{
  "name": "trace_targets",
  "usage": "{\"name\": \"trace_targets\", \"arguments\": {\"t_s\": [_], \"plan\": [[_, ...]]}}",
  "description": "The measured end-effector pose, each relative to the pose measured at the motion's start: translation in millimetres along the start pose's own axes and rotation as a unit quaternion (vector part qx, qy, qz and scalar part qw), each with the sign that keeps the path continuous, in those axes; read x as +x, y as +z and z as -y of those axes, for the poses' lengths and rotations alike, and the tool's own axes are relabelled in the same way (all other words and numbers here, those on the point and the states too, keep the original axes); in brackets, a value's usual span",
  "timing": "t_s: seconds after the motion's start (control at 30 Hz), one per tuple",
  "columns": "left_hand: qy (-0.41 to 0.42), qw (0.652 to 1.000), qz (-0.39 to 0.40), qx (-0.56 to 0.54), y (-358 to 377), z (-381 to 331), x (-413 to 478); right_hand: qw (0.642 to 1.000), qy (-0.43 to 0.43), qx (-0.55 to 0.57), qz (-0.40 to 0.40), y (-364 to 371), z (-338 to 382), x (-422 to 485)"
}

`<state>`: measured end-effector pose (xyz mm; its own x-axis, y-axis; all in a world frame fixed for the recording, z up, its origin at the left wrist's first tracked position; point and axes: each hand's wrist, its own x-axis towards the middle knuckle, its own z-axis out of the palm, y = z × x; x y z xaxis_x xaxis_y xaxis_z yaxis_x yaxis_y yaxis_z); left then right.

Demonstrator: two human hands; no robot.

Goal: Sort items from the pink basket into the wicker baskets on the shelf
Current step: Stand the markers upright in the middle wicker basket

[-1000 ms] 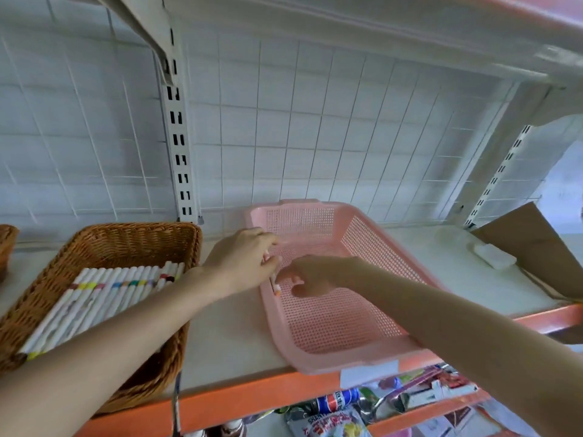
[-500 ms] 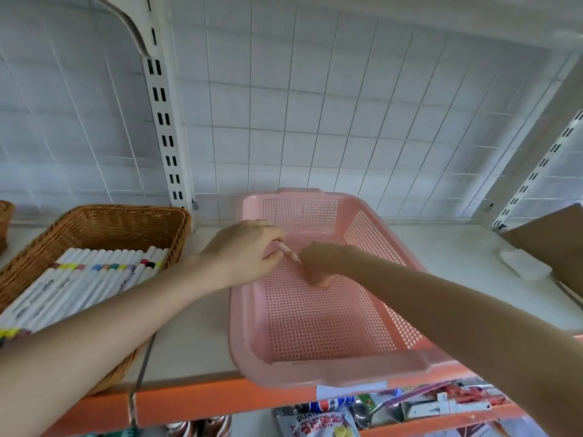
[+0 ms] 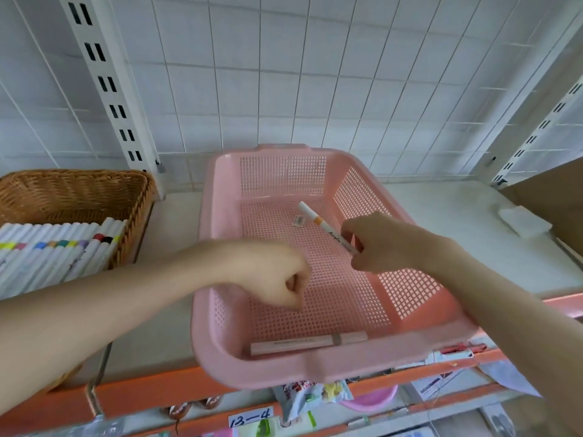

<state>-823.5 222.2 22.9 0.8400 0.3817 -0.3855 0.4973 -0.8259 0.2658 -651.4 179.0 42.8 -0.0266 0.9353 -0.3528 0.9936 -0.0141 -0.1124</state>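
A white marker (image 3: 318, 220) with an orange band is tilted above the floor of the pink basket (image 3: 284, 370), pinched at its near end by the right hand (image 3: 378, 244). Beside its far end a small tag (image 3: 299, 221) lies on the mesh. A long pink pen (image 3: 309, 342) lies along the basket's near wall. The left hand (image 3: 271, 272) hangs over the basket's left part, curled into a fist, apparently with nothing in it. On the shelf (image 3: 441, 209) to the left, a wicker basket (image 3: 79, 193) holds a row of white markers (image 3: 56, 247).
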Motion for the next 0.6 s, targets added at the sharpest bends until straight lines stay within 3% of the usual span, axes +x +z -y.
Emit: {"name": "trace_targets", "arguments": {"t_s": [0.23,0.6], "plan": [[0.055,0.995,0.084,0.0,9.2,-9.5,5.1,0.998,-0.01,0.051,-0.024,1.2,-3.0,-1.4],[0.058,0.988,0.1,0.106,13.4,-16.8,6.1,0.998,-0.012,0.066,-0.021,2.1,-2.5,-1.1]]}}
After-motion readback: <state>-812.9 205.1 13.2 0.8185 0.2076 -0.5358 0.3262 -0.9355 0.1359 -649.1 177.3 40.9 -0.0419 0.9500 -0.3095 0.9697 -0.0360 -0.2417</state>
